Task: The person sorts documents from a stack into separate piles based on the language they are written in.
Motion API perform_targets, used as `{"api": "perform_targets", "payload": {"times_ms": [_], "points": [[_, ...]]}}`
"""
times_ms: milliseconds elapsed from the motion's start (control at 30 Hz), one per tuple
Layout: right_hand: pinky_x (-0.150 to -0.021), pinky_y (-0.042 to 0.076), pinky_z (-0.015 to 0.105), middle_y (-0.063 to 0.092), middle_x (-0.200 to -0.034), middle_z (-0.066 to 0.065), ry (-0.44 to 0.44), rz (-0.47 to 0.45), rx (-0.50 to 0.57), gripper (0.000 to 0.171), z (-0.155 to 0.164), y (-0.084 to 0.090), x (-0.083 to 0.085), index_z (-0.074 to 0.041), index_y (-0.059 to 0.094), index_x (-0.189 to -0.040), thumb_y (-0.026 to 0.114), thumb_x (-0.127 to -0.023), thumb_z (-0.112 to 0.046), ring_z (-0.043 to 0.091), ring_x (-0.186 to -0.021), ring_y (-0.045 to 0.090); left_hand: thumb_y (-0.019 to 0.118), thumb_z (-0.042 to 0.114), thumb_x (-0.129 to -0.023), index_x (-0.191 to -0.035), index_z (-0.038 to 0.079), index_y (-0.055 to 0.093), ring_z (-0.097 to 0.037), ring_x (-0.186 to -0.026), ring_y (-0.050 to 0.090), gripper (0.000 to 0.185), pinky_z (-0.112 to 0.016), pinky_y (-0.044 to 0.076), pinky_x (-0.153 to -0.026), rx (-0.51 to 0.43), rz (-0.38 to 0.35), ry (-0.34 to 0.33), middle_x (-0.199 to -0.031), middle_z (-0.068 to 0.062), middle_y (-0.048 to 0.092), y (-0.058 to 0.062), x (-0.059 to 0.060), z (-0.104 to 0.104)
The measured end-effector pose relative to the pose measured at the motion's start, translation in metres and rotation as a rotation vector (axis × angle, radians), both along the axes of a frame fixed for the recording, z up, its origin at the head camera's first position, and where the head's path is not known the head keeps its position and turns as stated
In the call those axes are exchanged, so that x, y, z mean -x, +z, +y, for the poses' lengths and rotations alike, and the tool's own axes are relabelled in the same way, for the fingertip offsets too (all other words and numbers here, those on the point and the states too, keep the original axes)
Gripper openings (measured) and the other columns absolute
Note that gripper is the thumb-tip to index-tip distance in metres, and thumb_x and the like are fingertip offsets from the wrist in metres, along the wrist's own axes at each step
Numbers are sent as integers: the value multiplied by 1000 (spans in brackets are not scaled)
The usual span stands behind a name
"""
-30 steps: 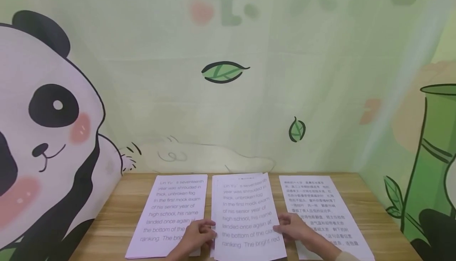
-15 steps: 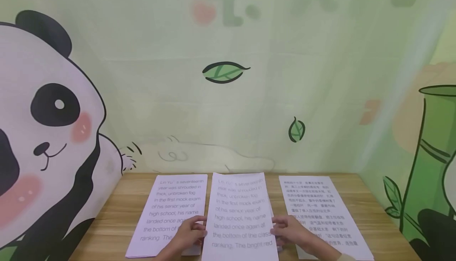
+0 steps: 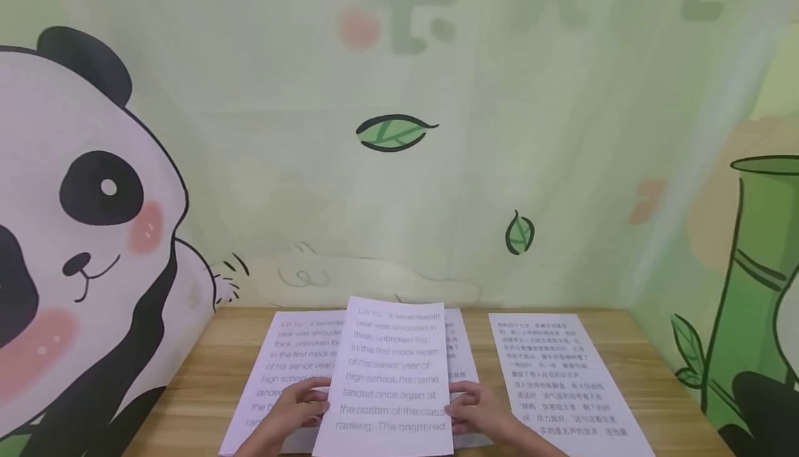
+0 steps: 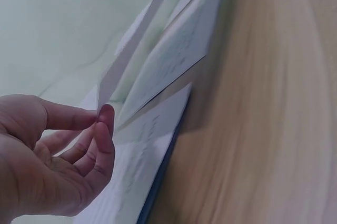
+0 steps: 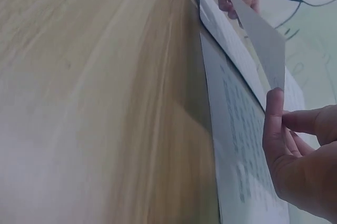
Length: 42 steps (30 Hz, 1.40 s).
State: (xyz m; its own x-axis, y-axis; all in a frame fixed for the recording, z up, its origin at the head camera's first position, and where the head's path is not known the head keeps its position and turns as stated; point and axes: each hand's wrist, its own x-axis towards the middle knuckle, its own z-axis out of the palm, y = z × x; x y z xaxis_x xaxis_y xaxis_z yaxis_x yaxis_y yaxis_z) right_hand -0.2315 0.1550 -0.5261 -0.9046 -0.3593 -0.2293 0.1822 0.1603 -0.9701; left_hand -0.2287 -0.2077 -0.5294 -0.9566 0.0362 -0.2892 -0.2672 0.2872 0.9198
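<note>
A white sheet of paper printed with English text is held up between both hands, clear of the table. My left hand pinches its left edge between thumb and fingers, and in the left wrist view the paper's edge enters the fingertips. At the opposite edge my right hand pinches it the same way. Beneath lies a stack of English-printed paper on the left, partly covered by the held sheet. A middle sheet with Chinese text shows only along its right side.
To the right another sheet with Chinese text lies flat on the wooden table. Behind the table hangs a green backdrop with a panda, leaves and bamboo printed on it.
Both hands have carried the English sheet from the middle leftward, partly over the left stack. Chinese text on the middle sheet has come into view, and the right sheet is less covered.
</note>
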Motion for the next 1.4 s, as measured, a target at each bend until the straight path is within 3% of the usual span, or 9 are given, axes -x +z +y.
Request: {"api": "perform_targets", "payload": {"times_ms": [267, 567, 867, 1067, 1400], "points": [[-72, 64, 33, 71, -86, 2, -6, -11, 44, 52, -32, -5, 3, 15, 49, -136, 68, -92, -3, 13, -74, 73, 66, 5, -92, -137, -4, 57, -17, -87, 68, 47, -35, 57, -76, 12, 14, 44, -105, -10, 71, 7, -3, -29], [-73, 64, 36, 71, -86, 4, 7, -16, 69, 46, -75, -10, 15, 12, 53, -134, 67, -92, 0, 13, -74, 72, 64, 1, -92, -136, -8, 56, -17, -85, 66, 46, -33, 55, -73, 22, 22, 135, -102, -9, 71, 3, -4, -64], [-74, 64, 35, 73, -89, 8, 36, -27, 91, 42, -110, -13, 20, 11, 56, -132, 66, -92, 2, 14, -78, 73, 62, 3, -95, -139, -9, 53, -19, -89, 64, 47, -33, 48, -75, 49, -8, 143, -109, -11, 69, 2, -9, -95], [-71, 64, 34, 73, -86, 9, 47, -39, 135, 40, -134, -17, 24, 10, 57, -129, 66, -92, 2, 12, -71, 73, 61, 7, -97, -142, -7, 52, -21, -91, 61, 48, -32, 45, -75, 99, -50, 172, -116, -17, 67, -1, -7, -116], [-70, 64, 32, 73, -87, 14, 32, -78, 136, 37, -163, -23, 27, 12, 57, -127, 65, -92, 3, 11, -66, 71, 60, 6, -97, -139, -10, 53, -18, -84, 61, 45, -33, 46, -71, 131, -59, 206, -104, -8, 73, -9, -5, -137]]}}
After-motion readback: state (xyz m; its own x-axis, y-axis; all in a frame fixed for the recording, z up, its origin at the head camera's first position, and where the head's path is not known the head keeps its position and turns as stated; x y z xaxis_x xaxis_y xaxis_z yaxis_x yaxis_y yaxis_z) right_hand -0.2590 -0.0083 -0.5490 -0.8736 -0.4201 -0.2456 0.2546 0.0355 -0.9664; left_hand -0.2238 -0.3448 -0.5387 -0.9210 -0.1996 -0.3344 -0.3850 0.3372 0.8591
